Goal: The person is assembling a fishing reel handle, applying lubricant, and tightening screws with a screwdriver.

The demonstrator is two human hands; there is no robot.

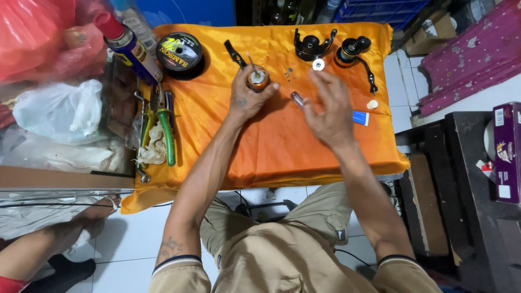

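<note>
My left hand [247, 97] grips a small round orange-and-silver reel part [258, 78] with a thin shaft sticking up, held just above the orange cloth [271, 146]. My right hand [328, 106] hovers open beside it, fingers spread, holding nothing. Under its fingers lies a screwdriver with a dark red handle [297, 99]. A black crank handle [234, 54] lies just behind the left hand. Small washers [289, 71] and a white round piece [318, 64] sit beyond the right hand.
A black reel body [312, 46] and a rotor with handle [355, 54] lie at the far edge. A black spool of line [180, 53], a spray can [127, 46], green-handled pliers [168, 135] and a rag [154, 146] are on the left. Another person's leg [49, 244] shows lower left.
</note>
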